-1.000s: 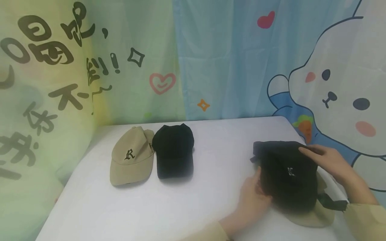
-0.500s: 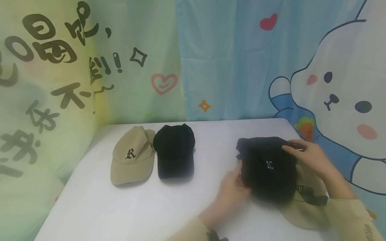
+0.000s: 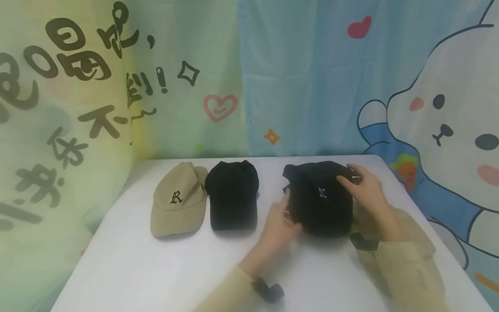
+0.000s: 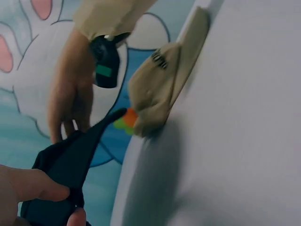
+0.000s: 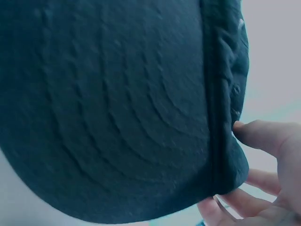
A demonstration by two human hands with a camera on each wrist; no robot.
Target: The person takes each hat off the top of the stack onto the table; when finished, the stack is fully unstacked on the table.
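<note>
A black cap (image 3: 321, 212) with a small light letter on its front is held up over the right half of the white table (image 3: 187, 273). My left hand (image 3: 274, 227) pinches its left edge between thumb and fingers. At the opposite edge, my right hand (image 3: 368, 193) grips it, thumb on the near side. The right wrist view shows the cap's brim (image 5: 108, 108) with curved stitching and my fingers at the band. Below and right of the held cap, a beige cap (image 4: 155, 89) lies on the table, partly covered by my right forearm in the head view.
On the left of the table, a beige cap (image 3: 179, 208) with a dark letter R lies side by side with a black cap (image 3: 234, 199). A printed curtain (image 3: 296, 78) hangs behind the table. Another cloth with dark writing (image 3: 62, 173) hangs along the left.
Both hands have carried the black cap leftward and toward the back of the table, away from the beige cap on the right. The head view has shifted slightly.
</note>
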